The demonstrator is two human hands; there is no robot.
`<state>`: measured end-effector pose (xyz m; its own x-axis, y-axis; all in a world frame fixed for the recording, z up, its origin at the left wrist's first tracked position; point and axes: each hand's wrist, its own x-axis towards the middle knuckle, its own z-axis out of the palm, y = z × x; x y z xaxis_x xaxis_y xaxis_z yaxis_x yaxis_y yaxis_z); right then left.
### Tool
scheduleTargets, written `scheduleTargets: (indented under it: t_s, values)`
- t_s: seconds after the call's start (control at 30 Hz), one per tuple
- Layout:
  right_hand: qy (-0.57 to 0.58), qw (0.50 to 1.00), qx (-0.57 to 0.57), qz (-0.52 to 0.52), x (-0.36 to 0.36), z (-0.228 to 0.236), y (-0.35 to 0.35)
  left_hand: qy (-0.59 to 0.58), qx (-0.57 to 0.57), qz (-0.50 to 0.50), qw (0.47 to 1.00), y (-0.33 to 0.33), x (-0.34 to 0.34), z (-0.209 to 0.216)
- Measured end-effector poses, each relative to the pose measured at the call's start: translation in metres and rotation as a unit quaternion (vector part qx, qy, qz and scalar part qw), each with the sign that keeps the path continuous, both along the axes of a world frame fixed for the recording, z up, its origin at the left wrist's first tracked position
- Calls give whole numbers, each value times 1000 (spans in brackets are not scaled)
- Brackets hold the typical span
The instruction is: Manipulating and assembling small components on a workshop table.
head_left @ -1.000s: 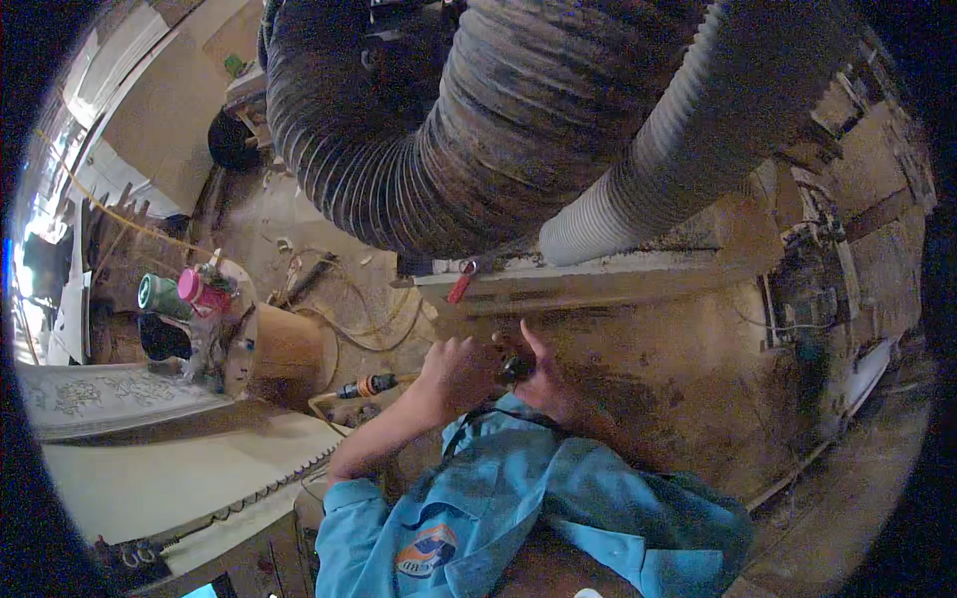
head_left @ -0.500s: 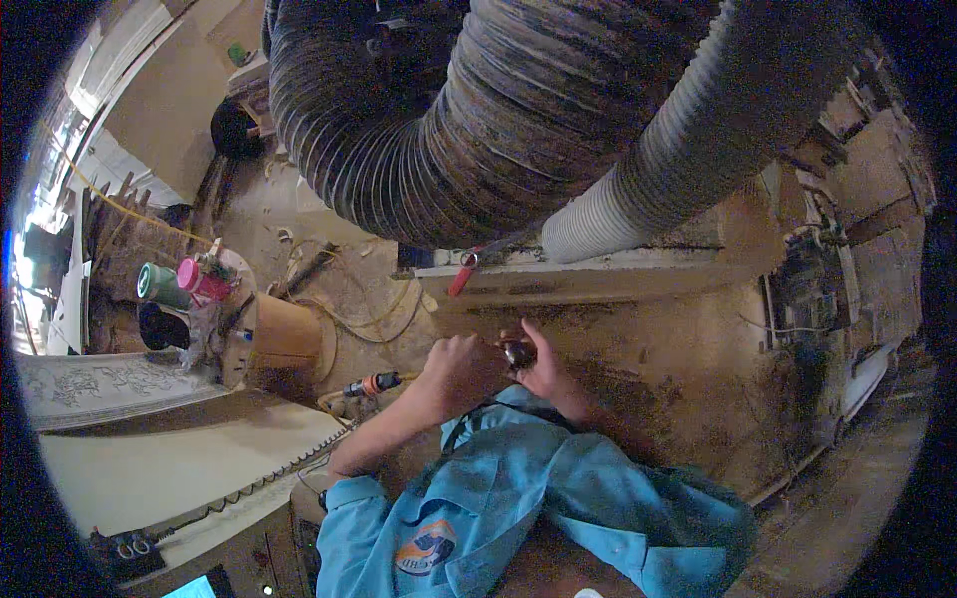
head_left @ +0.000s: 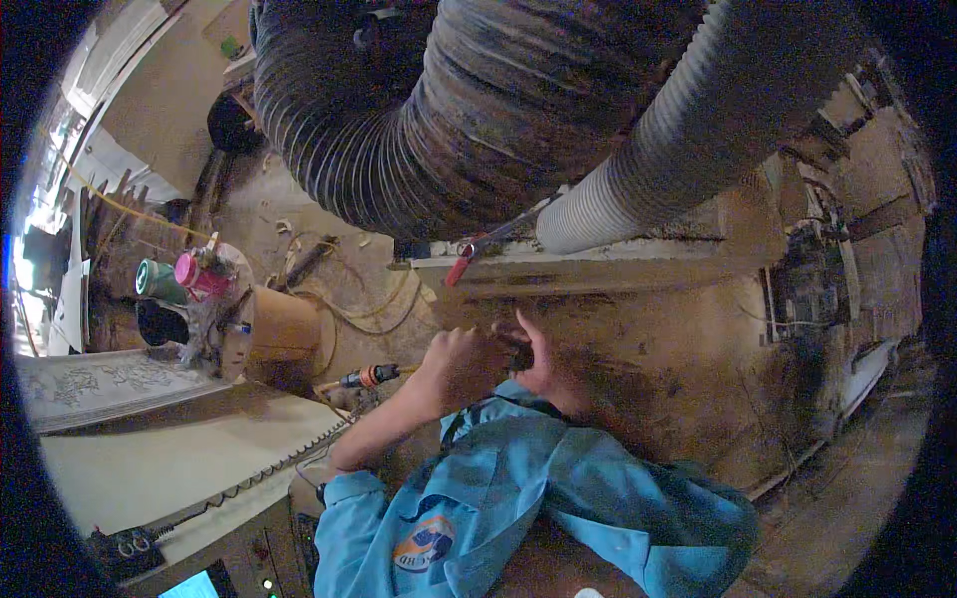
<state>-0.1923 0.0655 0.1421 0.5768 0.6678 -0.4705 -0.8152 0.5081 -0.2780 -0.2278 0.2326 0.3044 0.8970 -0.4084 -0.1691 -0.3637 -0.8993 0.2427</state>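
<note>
My left hand [head_left: 464,364] is closed in a fist in front of my chest, its knuckles up and its fingertips hidden. Right beside it, my right hand [head_left: 544,361] curls round a small dark object [head_left: 519,356] with the thumb raised. The object is dark brown to black and sits between the two hands; its kind is too blurred to tell. Whether my left fingers grip part of it cannot be seen. Beyond the hands, a red handle-like piece [head_left: 459,270] with a metal ring hangs at the edge of a pale beam [head_left: 598,276].
A thick dark ribbed hose [head_left: 518,120] and a grey corrugated hose [head_left: 598,214] loom overhead. Leftward are an orange-black cable connector [head_left: 369,376], a tan drum [head_left: 289,329], a pink cup [head_left: 189,269], a green cup [head_left: 157,279], a cream cabinet top [head_left: 179,453] and a coiled cable [head_left: 259,474].
My right hand has turned slightly, and its dark object shows less shine. The left fist has shifted a little toward it. The overhead hoses appear slightly further left.
</note>
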Motion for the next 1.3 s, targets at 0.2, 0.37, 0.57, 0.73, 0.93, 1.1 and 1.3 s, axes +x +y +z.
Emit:
scheduleTargets:
  t_s: [0.2,0.37,0.57,0.73,0.93,1.1,1.3]
  values:
    - [10,998,47,38,-1,-20,4,27,-29,56,998,0,0,-6]
    - [1,988,-143,-60,-2,-14,12,-33,-15,5,999,4,4,-5]
    - [-41,991,-126,-28,-2,5,5,75,-12,21,997,0,8,-4]
    - [-85,991,-101,-4,1,-14,12,24,5,43,999,-4,6,-3]
    - [-93,995,-30,12,2,-6,3,71,45,4,996,-1,11,-7]
    - [-530,790,-255,-171,1,1,8,127,28,83,988,1,15,-8]
    - [14,999,28,31,3,-7,-4,136,-4,86,987,-4,14,-4]
